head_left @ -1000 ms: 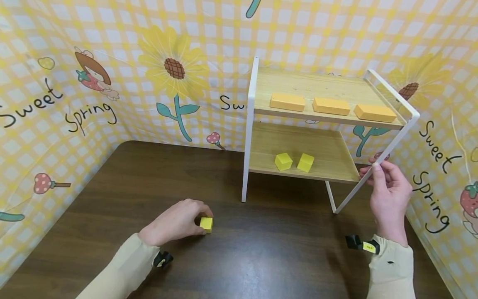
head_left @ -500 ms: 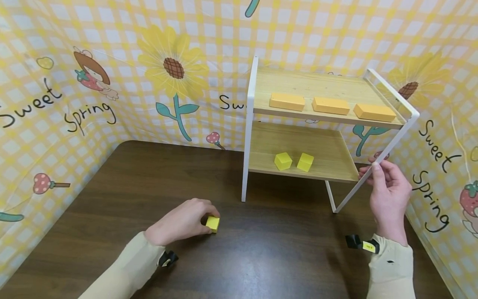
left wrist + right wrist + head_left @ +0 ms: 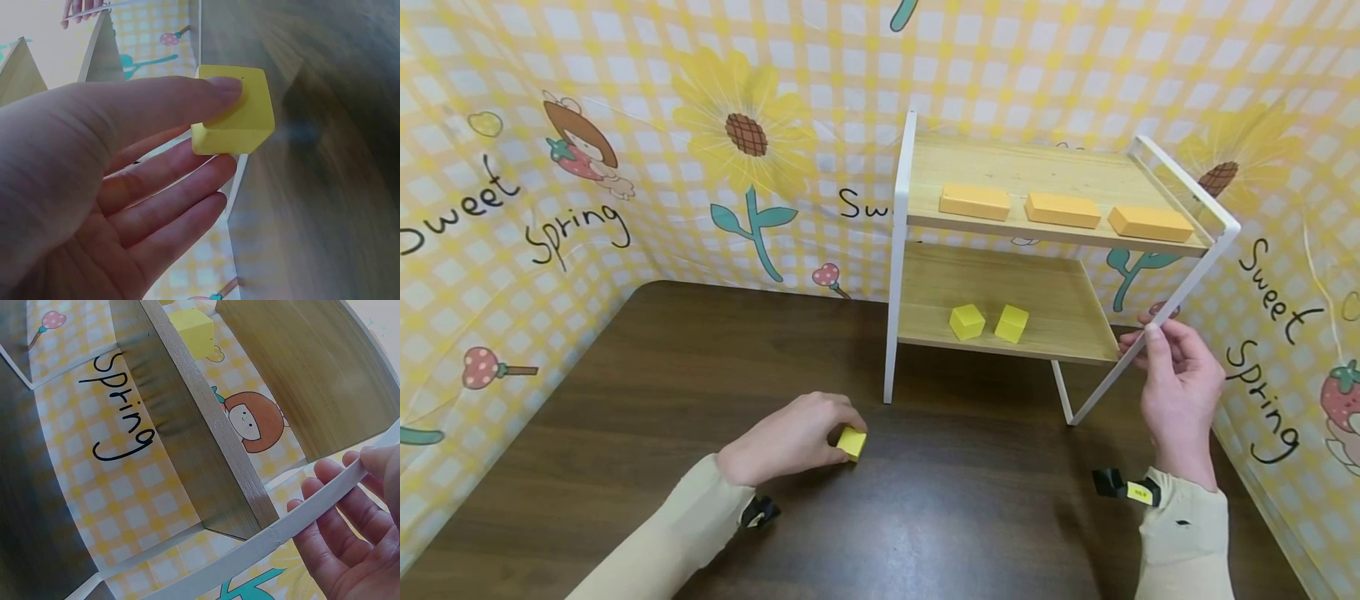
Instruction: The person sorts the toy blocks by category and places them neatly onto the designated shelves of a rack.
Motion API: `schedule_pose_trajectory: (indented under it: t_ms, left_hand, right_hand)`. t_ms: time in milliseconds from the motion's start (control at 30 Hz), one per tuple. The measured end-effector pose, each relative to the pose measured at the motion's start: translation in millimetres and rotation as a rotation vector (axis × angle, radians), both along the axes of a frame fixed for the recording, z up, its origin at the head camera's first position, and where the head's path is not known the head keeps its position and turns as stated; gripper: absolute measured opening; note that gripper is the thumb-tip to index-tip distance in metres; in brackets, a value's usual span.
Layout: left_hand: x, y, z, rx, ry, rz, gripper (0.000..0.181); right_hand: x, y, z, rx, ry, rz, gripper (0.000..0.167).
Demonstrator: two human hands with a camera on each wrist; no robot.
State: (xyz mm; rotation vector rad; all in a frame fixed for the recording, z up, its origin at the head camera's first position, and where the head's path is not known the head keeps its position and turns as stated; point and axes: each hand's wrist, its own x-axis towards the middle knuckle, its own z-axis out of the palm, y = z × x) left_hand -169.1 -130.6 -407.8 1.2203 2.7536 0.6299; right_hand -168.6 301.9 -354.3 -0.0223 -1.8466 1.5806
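Note:
My left hand (image 3: 797, 437) pinches a yellow cube (image 3: 852, 444) between thumb and fingers, above the dark table in front of the rack's left side. In the left wrist view the thumb lies across one face of the cube (image 3: 240, 112), and the lower fingers extend beneath it. My right hand (image 3: 1183, 387) holds the white metal side post of a two-tier rack (image 3: 1195, 283), thumb in front and fingers behind. The right wrist view shows the fingers around this white post (image 3: 331, 494). Two more yellow cubes (image 3: 967, 322) sit on the rack's lower shelf (image 3: 1052, 287).
Three orange rectangular blocks (image 3: 1063, 210) lie in a row along the front of the upper shelf (image 3: 1022, 167). The brown wooden table (image 3: 700, 350) is bordered by a yellow checked cloth (image 3: 842, 125) at the back and sides. The rack's white left leg (image 3: 891, 333) stands on the table.
My left hand has moved right with the yellow cube, which has turned slightly. The right hand stays on the rack's post, and the blocks on both shelves have not shifted.

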Motion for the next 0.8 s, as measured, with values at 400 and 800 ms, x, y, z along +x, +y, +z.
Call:
schedule_pose_trajectory:
  t_ms: [400,800]
  left_hand:
    - [-3.9,25.1,5.2,0.031,0.019,-0.05,0.025]
    - [-8.5,47.9,18.6,0.067,-0.004,-0.074,0.026]
  right_hand:
    - [0.4,0,-0.2,0.003,0.012,-0.001,0.03]
    - [-0.1,0,-0.1,-0.003,-0.003,0.002,0.03]
